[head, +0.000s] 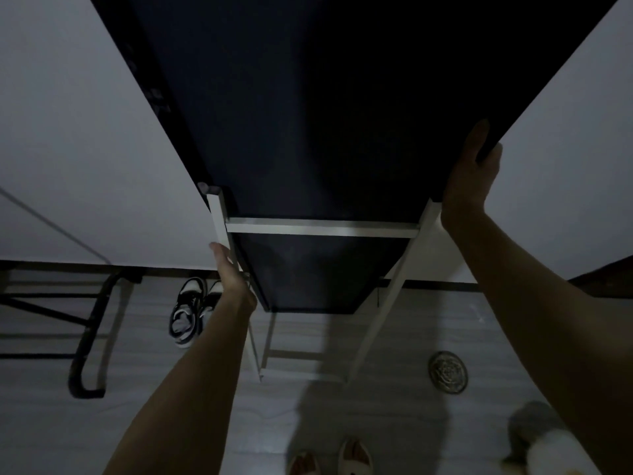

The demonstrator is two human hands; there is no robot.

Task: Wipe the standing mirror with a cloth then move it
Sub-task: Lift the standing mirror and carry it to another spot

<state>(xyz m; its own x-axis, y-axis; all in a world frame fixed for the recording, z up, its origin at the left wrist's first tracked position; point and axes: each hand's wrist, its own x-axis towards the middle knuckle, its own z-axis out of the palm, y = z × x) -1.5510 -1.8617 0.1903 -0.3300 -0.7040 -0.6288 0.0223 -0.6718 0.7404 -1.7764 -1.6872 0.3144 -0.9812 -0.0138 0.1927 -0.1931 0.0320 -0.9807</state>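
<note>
The standing mirror [325,132] fills the upper middle of the head view, seen from its dark back side, with a white support frame [322,228] and white legs reaching down to the floor. My left hand [233,272] grips the left white leg low on the frame. My right hand [472,173] grips the mirror's right edge higher up, thumb on the dark back. No cloth shows in either hand. The room is dim.
A white wall [85,132] stands behind the mirror. A pair of black and white sneakers [191,310] lies on the floor at the left, beside a dark metal rack [85,323]. A round floor drain [448,371] sits at the right. My slippered feet [329,457] show below.
</note>
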